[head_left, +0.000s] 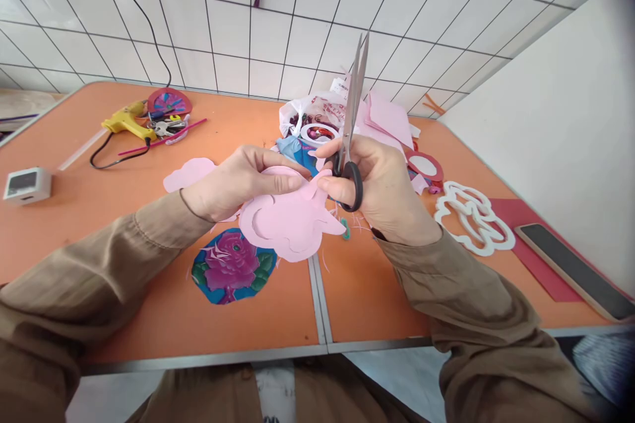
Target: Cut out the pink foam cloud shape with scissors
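Observation:
Between both hands, above the table, hangs a pink paper cutout (292,228) with a wavy outline and a curved slit. My left hand (253,178) pinches its upper edge between thumb and fingers. My right hand (381,185) has scissors (353,99) hooked on its fingers, blades pointing up and nearly closed. The right thumb and a fingertip also touch the cutout's upper right edge. Below the cutout lies a round piece of blue fabric with a rose (233,266). Another pink paper piece (189,174) rests on the table behind my left wrist.
A yellow glue gun (125,120) with a cord lies back left, near a white box-shaped device (27,185). A plastic bag (317,115) and pink sheets (389,120) lie at the back. White cloud-shaped cutouts (473,221), red paper (538,258) and a phone (570,268) are on the right.

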`<state>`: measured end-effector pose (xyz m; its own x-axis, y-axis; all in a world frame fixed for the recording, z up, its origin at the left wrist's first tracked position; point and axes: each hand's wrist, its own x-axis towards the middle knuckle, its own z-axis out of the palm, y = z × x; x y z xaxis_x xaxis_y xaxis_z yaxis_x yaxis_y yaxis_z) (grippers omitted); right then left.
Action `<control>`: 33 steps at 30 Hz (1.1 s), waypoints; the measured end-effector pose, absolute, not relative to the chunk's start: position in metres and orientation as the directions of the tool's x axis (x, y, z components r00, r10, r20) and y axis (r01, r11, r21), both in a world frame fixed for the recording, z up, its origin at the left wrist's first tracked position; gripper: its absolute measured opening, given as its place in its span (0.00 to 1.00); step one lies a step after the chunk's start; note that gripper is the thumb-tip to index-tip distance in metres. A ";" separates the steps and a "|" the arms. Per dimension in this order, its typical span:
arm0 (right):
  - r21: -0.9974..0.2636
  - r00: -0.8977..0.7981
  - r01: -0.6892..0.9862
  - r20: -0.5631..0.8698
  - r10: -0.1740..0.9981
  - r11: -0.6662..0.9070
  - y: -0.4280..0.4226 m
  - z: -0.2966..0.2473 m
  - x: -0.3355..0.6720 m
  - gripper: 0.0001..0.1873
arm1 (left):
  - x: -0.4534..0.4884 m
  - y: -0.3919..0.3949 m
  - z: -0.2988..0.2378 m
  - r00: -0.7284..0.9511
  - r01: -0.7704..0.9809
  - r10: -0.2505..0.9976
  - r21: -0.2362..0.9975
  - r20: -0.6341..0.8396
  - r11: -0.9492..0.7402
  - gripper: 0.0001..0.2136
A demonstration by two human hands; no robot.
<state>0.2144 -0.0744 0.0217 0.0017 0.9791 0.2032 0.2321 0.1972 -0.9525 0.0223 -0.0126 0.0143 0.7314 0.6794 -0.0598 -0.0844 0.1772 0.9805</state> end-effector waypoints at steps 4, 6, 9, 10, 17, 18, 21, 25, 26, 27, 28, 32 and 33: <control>-0.959 0.014 0.234 0.170 0.985 0.162 -0.074 0.020 0.214 0.14 | 0.023 -0.015 0.016 0.704 -0.026 0.708 0.995 -0.050 0.095 0.05; -0.958 0.006 0.235 0.169 0.986 0.163 -0.073 0.019 0.215 0.13 | 0.023 -0.017 0.017 0.686 0.010 0.726 0.998 -0.050 0.060 0.08; -0.953 -0.019 0.236 0.194 0.981 0.193 -0.072 0.017 0.217 0.13 | 0.023 -0.018 0.017 0.651 0.061 0.758 0.998 -0.037 -0.004 0.09; -0.950 -0.022 0.240 0.200 0.979 0.200 -0.072 0.016 0.217 0.13 | 0.023 -0.018 0.017 0.642 0.074 0.766 0.997 -0.029 -0.023 0.09; -0.943 -0.019 0.259 0.212 0.977 0.209 -0.075 0.019 0.214 0.13 | 0.022 -0.017 0.018 0.656 0.088 0.753 0.996 -0.044 -0.019 0.09; -0.946 -0.022 0.250 0.208 0.978 0.207 -0.075 0.019 0.214 0.13 | 0.022 -0.017 0.018 0.661 0.086 0.748 0.996 -0.052 -0.007 0.09; -0.948 -0.026 0.242 0.206 0.978 0.207 -0.074 0.019 0.214 0.14 | 0.021 -0.016 0.018 0.677 0.082 0.732 0.996 -0.078 0.030 0.09; -0.949 -0.024 0.247 0.195 0.980 0.195 -0.074 0.019 0.213 0.14 | 0.020 -0.014 0.017 0.712 0.124 0.692 0.991 -0.121 0.046 0.08; -0.951 -0.026 0.245 0.191 0.981 0.191 -0.073 0.019 0.213 0.14 | 0.021 -0.014 0.016 0.723 0.130 0.679 0.990 -0.127 0.047 0.08; -0.952 -0.029 0.239 0.189 0.982 0.191 -0.073 0.019 0.213 0.14 | 0.021 -0.013 0.015 0.731 0.126 0.671 0.991 -0.123 0.045 0.08; -0.954 -0.033 0.233 0.187 0.982 0.190 -0.073 0.020 0.213 0.14 | 0.021 -0.013 0.015 0.736 0.121 0.666 0.992 -0.117 0.041 0.08; -0.962 -0.042 0.198 0.184 0.982 0.189 -0.072 0.020 0.212 0.13 | 0.021 -0.011 0.012 0.738 0.114 0.666 0.993 -0.113 0.043 0.09; -0.963 -0.040 0.193 0.182 0.982 0.187 -0.072 0.019 0.212 0.13 | 0.021 -0.011 0.012 0.736 0.112 0.667 0.992 -0.116 0.049 0.09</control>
<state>0.2122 -0.0716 0.0193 -0.0396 0.9824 0.1823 0.1928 0.1865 -0.9633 0.0208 -0.0112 0.0116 0.7358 0.6672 -0.1159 0.1122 0.0487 0.9925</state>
